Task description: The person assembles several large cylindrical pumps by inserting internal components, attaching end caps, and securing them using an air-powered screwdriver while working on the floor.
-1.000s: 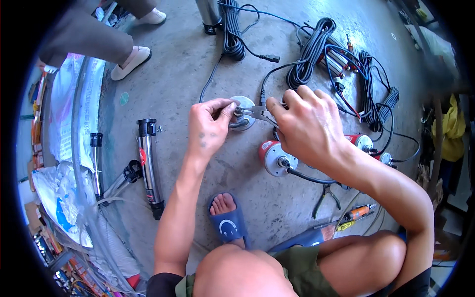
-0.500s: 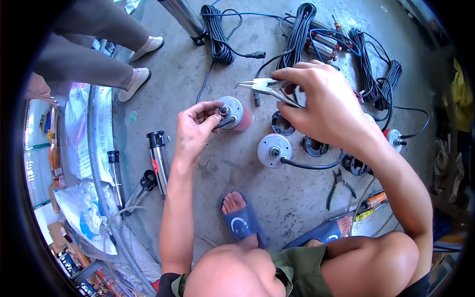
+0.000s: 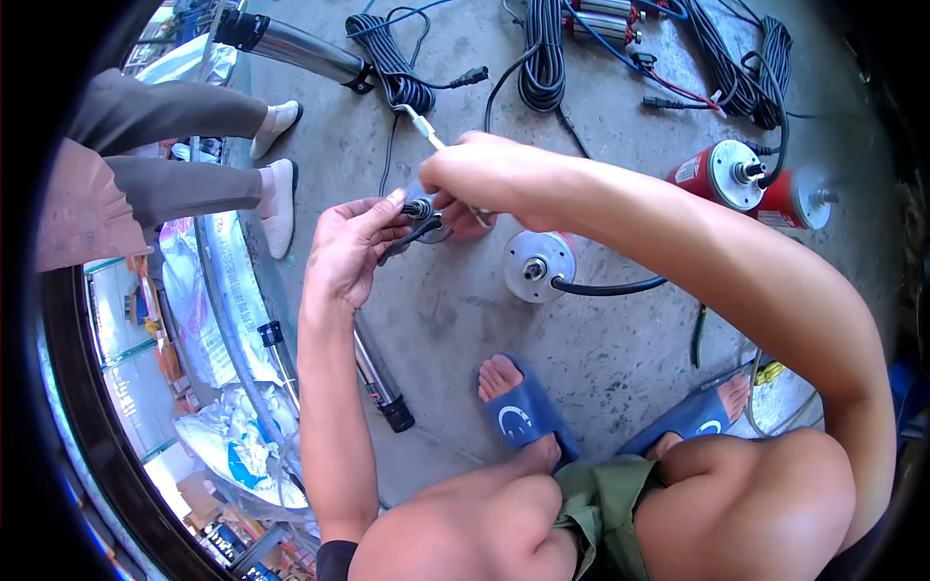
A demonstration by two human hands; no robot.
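Observation:
A red cylindrical motor (image 3: pixel 468 230) with a grey metal end cap stands in front of me, partly hidden by my hands. The thumb and fingers of my left hand (image 3: pixel 351 240) close around the small dark shaft (image 3: pixel 417 208) at its top, beside the black cable (image 3: pixel 412 239). My right hand (image 3: pixel 473 174) reaches over the same motor, gripping long-nose pliers (image 3: pixel 420 126) whose silver jaws point up and away to the left. Its fingertips are close to the shaft; whether they touch it is hidden. Just right stands a second motor (image 3: pixel 538 266) with a bare splined shaft.
Coiled black cables (image 3: pixel 542 68) lie at the back. Two more red motors (image 3: pixel 734 174) rest to the right under my forearm. Steel tubes (image 3: pixel 310 56) lie far left and near my left arm. Another person's white shoes (image 3: pixel 279 208) stand at the left.
My right hand has come left and down to the motor beside my left hand, turning the pliers so their jaws point away. The view has shifted.

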